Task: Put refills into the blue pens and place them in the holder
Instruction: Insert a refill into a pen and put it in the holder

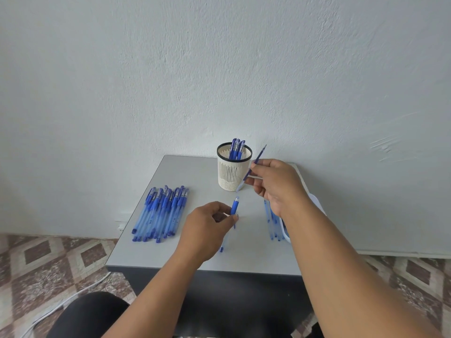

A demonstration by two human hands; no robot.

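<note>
My left hand (207, 229) pinches a blue pen body (234, 207) over the middle of the small grey table (158, 250), its grip end pointing away from me. To the right and higher, my right hand (274, 184) holds a thin blue refill (259, 158) that slants up to the right, together with a pale pen cap (240, 185) below the fingers. The cream mesh holder (233, 174) with a black rim stands at the back of the table with three blue pens (236, 148) in it. A pile of capped blue pens (162, 211) lies on the left.
Several blue refills or pen parts (272, 220) lie at the table's right side beside a pale tray (317, 203), mostly hidden by my right forearm. A white wall rises right behind the table. Patterned floor tiles and a white cable (73, 301) are at lower left.
</note>
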